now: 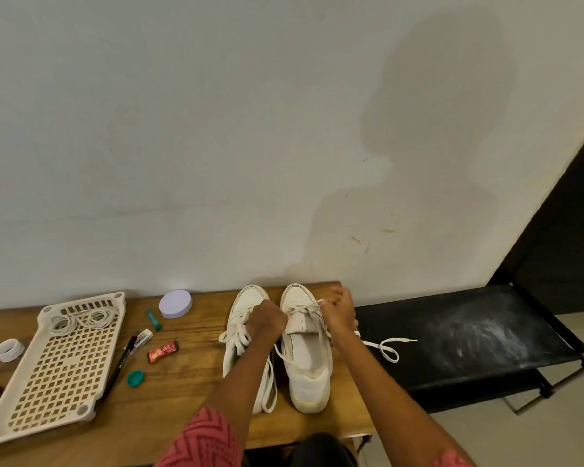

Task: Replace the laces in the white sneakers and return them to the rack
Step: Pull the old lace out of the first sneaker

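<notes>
**Lacing the right-hand sneaker on the wooden bench**

We see two white sneakers side by side on the wooden bench (189,382), toes toward the wall at 12 o'clock. The left sneaker (241,318) carries loose lacing that hangs over its side. The right sneaker (304,372) is laced only across its front eyelets; its tongue lies open toward 6 o'clock. The left hand (267,320) is curled into a fist between the two shoes and appears to grip lace at the eyelets, though what it pinches is hidden. The right hand (339,308), at 3 o'clock of the right sneaker's toe, pinches the lace (305,310) with its fingers loosely spread above. The free lace end (390,348) trails toward 3 o'clock onto the black rack (469,332).

At 9 o'clock a perforated tray (61,369) holds coiled spare laces (80,320).

We judge the lacing incomplete. Risks from here: uneven pulls could leave one end too short to tie; the trailing end could slip off the bench edge and snag on the rack; a hard tug could drag the unbraced shoe sideways into its neighbour, tangling the two sets of laces.
</notes>
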The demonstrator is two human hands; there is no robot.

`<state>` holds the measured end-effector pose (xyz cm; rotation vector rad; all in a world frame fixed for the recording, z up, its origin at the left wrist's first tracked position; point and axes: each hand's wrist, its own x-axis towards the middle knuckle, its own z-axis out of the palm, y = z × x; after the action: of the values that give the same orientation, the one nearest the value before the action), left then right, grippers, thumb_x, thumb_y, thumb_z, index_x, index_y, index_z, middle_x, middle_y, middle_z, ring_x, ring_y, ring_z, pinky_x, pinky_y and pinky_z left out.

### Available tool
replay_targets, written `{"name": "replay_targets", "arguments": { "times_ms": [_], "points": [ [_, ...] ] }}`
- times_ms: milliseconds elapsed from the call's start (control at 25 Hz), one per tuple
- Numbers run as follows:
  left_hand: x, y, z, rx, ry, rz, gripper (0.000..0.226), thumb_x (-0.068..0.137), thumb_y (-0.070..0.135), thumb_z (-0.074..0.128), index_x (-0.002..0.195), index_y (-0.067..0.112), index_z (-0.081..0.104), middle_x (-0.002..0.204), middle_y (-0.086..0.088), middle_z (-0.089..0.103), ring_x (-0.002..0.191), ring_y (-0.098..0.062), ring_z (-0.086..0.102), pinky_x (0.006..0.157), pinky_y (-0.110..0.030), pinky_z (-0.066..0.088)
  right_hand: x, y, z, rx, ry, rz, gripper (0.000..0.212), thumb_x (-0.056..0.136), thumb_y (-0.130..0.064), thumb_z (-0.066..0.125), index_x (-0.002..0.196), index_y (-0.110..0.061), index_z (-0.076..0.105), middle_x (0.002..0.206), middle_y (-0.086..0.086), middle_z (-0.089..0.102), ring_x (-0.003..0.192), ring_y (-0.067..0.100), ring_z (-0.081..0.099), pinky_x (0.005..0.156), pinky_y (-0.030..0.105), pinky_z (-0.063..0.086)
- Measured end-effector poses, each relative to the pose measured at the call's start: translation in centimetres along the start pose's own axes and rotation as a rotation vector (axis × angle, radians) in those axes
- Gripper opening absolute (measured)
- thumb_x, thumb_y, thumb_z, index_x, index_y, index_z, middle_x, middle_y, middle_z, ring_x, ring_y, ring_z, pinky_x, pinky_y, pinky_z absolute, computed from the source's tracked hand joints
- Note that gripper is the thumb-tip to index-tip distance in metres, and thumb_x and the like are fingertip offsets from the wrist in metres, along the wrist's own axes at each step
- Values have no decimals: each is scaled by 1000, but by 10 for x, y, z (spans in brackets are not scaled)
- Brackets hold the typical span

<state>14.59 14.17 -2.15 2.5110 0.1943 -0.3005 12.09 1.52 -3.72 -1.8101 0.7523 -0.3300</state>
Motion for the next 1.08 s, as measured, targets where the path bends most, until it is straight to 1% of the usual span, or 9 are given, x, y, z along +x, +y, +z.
{"name": "replay_targets", "arguments": {
  "times_ms": [80, 200, 320, 440, 560, 680, 760, 920, 1080],
  "points": [
    [1, 0, 1, -10, -13, 4, 23, 84, 25, 59, 100, 13, 72, 102, -7, 71, 98, -26, 65, 80, -31, 52, 0, 2, -3, -31, -3, 58, 31, 87, -3, 52, 116, -14, 53, 114, 8, 60, 101, 22, 56, 76, 28, 37],
    [2, -1, 3, -20, -5, -3, 22, 86, 25, 58, 97, 12, 73, 101, -8, 71, 96, -26, 65, 82, -32, 53, -7, -12, 13, -333, -155, -289, 40, 78, -9, 60, 117, -19, 53, 112, 1, 61, 109, 21, 51, 94, 37, 39],
    [4, -1, 4, -6, 16, -7, 24, 91, 21, 52, 101, 9, 70, 105, -9, 69, 101, -28, 63, 85, -32, 50, -16, -26, 28, -957, -288, -628, 38, 87, -21, 55, 124, -19, 51, 118, 4, 63, 122, 24, 46, 108, 45, 24],
    [2, -2, 4, -8, 33, 14, 24, 92, 23, 53, 104, 10, 69, 108, -11, 69, 102, -27, 63, 85, -31, 49, -20, -20, 34, -1221, -346, -738, 31, 96, -21, 48, 126, -16, 50, 126, 12, 60, 128, 29, 43, 112, 47, 19],
    [1, -2, 4, -3, 30, 5, 24, 89, 26, 57, 102, 13, 71, 105, -8, 70, 99, -26, 65, 82, -30, 50, -14, -8, 21, -752, -181, -566, 21, 91, -19, 55, 110, -22, 62, 106, 4, 68, 111, 21, 54, 102, 37, 27],
    [-1, 0, 3, -8, 18, 2, 23, 87, 26, 58, 99, 12, 72, 101, -8, 71, 95, -26, 65, 78, -29, 50, 3, -7, -12, 39, 215, -83, 18, 87, -6, 56, 87, -21, 66, 89, 2, 68, 96, 23, 59, 96, 40, 36],
    [-2, 0, 2, -9, 11, 4, 22, 87, 26, 58, 99, 12, 72, 100, -8, 71, 95, -26, 65, 76, -29, 49, 12, -7, -30, 58, 358, 66, 16, 90, -7, 55, 95, -18, 66, 96, 5, 66, 104, 26, 56, 95, 39, 34],
    [-2, 2, 2, -16, 6, -5, 22, 87, 24, 57, 96, 11, 72, 99, -8, 71, 93, -26, 65, 78, -29, 51, -2, -20, -14, -459, 22, -361, 38, 85, -11, 55, 121, -21, 56, 115, -3, 59, 119, 20, 45, 99, 37, 29],
    [1, -1, 4, 0, 24, -10, 25, 91, 26, 54, 100, 9, 69, 104, -11, 69, 98, -27, 64, 84, -32, 51, -22, -24, 25, -1016, -293, -678, 36, 90, -16, 51, 126, -15, 48, 120, 7, 61, 124, 27, 44, 108, 44, 23]
  ]
}}
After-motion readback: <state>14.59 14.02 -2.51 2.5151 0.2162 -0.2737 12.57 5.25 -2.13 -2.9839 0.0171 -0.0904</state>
